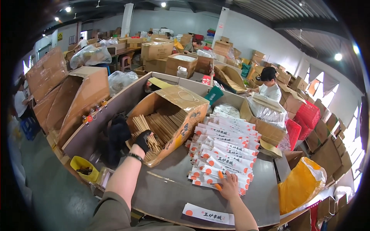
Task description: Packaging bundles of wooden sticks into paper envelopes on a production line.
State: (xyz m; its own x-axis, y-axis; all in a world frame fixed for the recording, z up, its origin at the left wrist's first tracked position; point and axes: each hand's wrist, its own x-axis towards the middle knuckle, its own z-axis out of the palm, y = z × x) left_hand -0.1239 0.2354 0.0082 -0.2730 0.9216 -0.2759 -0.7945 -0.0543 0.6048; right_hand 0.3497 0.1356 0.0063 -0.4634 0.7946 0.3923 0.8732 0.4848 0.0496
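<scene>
My left hand (141, 142), in a black fingerless-looking glove with a dark band at the wrist, reaches into the mouth of a cardboard box (191, 127). Its fingers are closed round a bunch of thin wooden chopsticks (154, 144). More chopsticks (165, 125) lie in rows inside the box. Over the near end of a spread pile of white paper sleeves (227, 148) with orange-red dots rests my right hand (227, 184), fingers apart, with orange covers on some fingertips. One single paper sleeve (208, 214) lies alone at the table's near edge.
A low partition (92, 123) borders the grey table (165, 192) at left and back. Dark cloth (117, 134) and a yellow bin (84, 168) are on the left. An orange-yellow sack (302, 184) stands right. A person (269, 86) works beyond, beside an open carton (266, 125).
</scene>
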